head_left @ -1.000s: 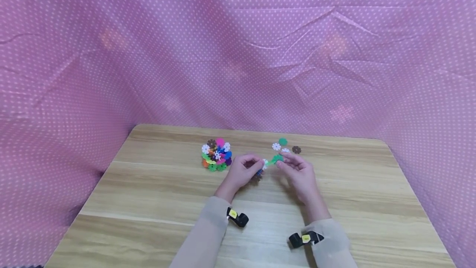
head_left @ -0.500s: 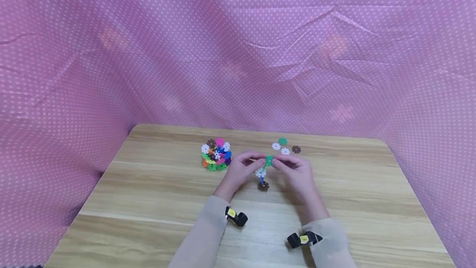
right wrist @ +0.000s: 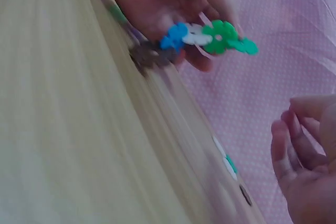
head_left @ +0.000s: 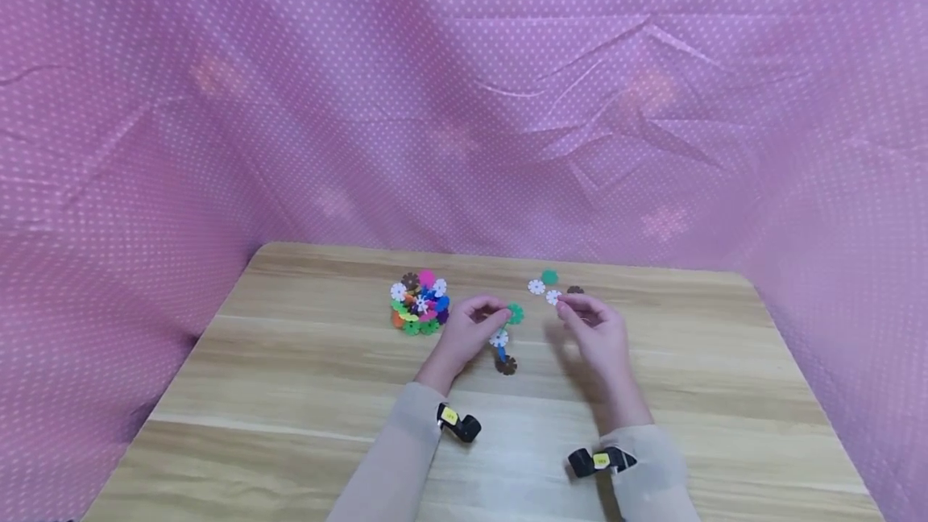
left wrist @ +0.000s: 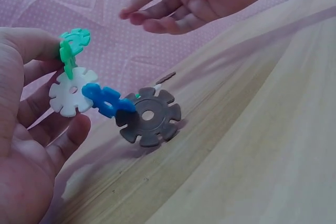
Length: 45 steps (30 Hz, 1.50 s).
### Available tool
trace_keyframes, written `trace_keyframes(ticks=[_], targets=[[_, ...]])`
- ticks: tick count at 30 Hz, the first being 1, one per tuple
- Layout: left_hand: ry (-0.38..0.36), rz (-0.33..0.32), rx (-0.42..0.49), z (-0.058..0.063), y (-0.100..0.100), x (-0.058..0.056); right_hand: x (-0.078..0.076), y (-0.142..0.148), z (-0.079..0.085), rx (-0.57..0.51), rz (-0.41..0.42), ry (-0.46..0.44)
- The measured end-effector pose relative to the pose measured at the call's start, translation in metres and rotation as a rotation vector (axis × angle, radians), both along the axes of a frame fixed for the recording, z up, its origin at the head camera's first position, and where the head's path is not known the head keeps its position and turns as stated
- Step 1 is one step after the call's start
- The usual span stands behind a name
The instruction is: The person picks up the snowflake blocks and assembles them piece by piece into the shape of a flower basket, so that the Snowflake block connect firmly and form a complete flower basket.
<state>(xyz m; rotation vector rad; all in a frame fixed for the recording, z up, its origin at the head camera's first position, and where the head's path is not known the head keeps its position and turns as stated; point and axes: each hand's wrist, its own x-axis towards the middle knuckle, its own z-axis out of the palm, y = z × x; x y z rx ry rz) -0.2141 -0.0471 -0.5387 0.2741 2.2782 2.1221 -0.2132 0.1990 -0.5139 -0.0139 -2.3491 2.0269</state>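
My left hand (head_left: 464, 337) pinches a chain of interlocking flower-shaped plastic discs by its green end. In the left wrist view the chain runs from a teal-green disc (left wrist: 79, 39) and a brighter green disc (left wrist: 67, 59) to a white disc (left wrist: 64, 95), a blue disc (left wrist: 107, 101) and a brown disc (left wrist: 168, 113) hanging lowest. My right hand (head_left: 600, 337) is apart from the chain, to its right, with loosely bent fingers and nothing between them. In the head view its fingertips overlap the edge of a loose white disc (head_left: 553, 296).
Beyond the right hand lie another white disc (head_left: 536, 287), a green disc (head_left: 549, 276) and a partly covered brown disc (head_left: 575, 290). A multicoloured heap of discs (head_left: 422, 311) sits left of the left hand. Pink dotted cloth (head_left: 464, 143) surrounds the wooden table (head_left: 290, 361).
Both hands met at the green end of the chain half a second ago. Since then the right hand has let go and moved right, while the left hand keeps the chain.
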Motion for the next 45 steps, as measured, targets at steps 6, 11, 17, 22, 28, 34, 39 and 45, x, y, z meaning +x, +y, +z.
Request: trace_keyframes(ticks=[6,11,17,22,28,34,39,45], targets=[[-0.020,-0.009,0.069,-0.002,0.000,-0.001,-0.028,0.024,0.000,0.191,0.027,-0.014],[-0.054,-0.038,0.135,0.000,-0.001,0.000,-0.060,0.042,-0.002,0.383,0.119,-0.013],[-0.053,-0.047,0.127,0.001,-0.001,-0.001,-0.079,0.047,-0.009,0.556,0.173,0.017],[-0.056,-0.063,0.118,0.002,-0.001,-0.001,-0.081,0.046,-0.015,0.618,0.198,0.059],[-0.057,-0.067,0.113,0.001,-0.001,0.000,-0.073,0.043,-0.012,0.542,0.166,-0.035],[-0.067,-0.062,0.116,0.000,-0.001,0.000,-0.049,0.039,0.003,0.353,0.160,-0.081],[-0.082,-0.034,0.110,0.001,-0.001,0.001,-0.021,0.026,0.015,0.175,0.161,-0.093],[-0.085,-0.024,0.108,0.005,0.001,0.002,-0.001,0.008,0.012,0.052,0.133,-0.046]])
